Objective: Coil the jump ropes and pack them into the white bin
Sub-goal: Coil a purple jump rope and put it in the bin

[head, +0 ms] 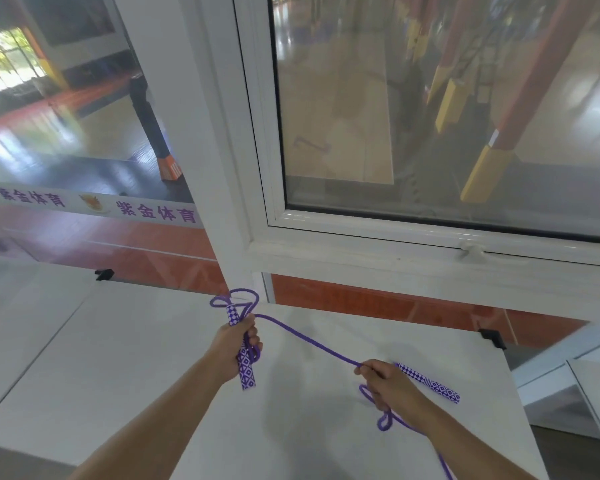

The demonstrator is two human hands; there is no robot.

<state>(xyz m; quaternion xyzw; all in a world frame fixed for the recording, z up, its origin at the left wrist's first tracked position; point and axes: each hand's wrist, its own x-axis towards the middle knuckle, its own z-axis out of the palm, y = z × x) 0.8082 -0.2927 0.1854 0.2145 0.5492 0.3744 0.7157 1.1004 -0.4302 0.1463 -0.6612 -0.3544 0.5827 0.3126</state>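
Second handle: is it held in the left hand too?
No, the second handle lies on the white table beside the right hand.

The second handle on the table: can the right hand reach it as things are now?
Probably yes. The handle lies just beside the right hand with nothing between them, but that hand pinches the rope and must release it first.

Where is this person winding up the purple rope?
Probably a sports hall. Behind the window lie a shiny wooden floor and padded poles. The left hand and right hand hold a purple jump rope.
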